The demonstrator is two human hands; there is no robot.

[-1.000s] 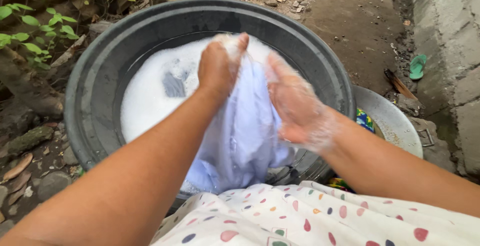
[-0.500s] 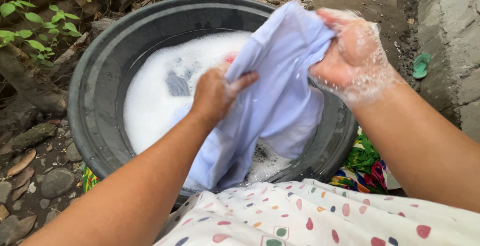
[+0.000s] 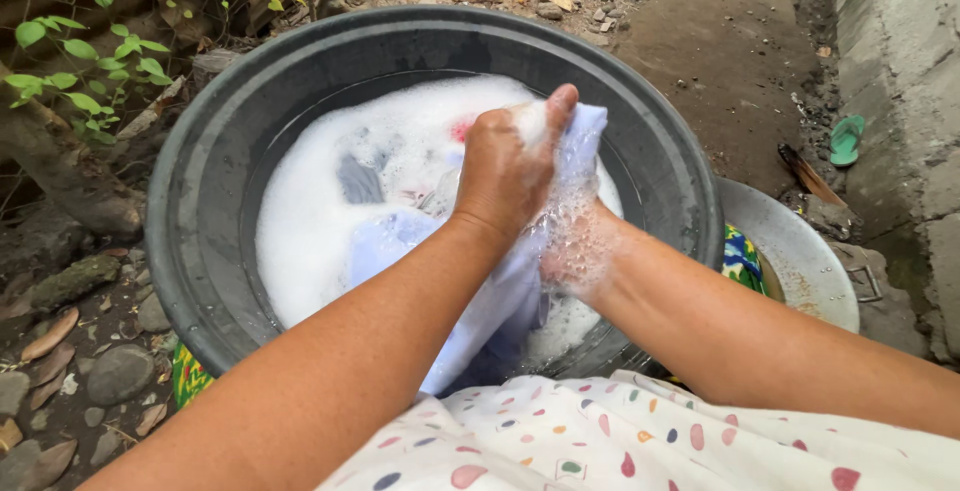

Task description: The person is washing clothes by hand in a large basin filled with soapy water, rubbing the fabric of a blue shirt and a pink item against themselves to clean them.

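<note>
Pale blue garment, wet and soapy, is bunched between both hands over the near half of a large dark grey plastic basin. Its lower folds hang down inside the basin toward the near rim, while a bunched end sticks up just beyond the knuckles of the left hand. That hand's grip is clenched on the cloth, thumb pointing up and away. The right hand lies under and just beside the left, coated in suds; its grip looks closed on the same cloth, though foam hides most of its fingers.

White foam fills the basin, with a grey piece of laundry and a small red patch showing through it. At the bottom of the view lies the person's white dress with coloured dots. To the right, touching the basin's side, sits a round metal pan, with bright patterned cloth showing between them. A green sandal lies on the bare ground near a concrete wall. Leafy stems and stones stand to the left.
</note>
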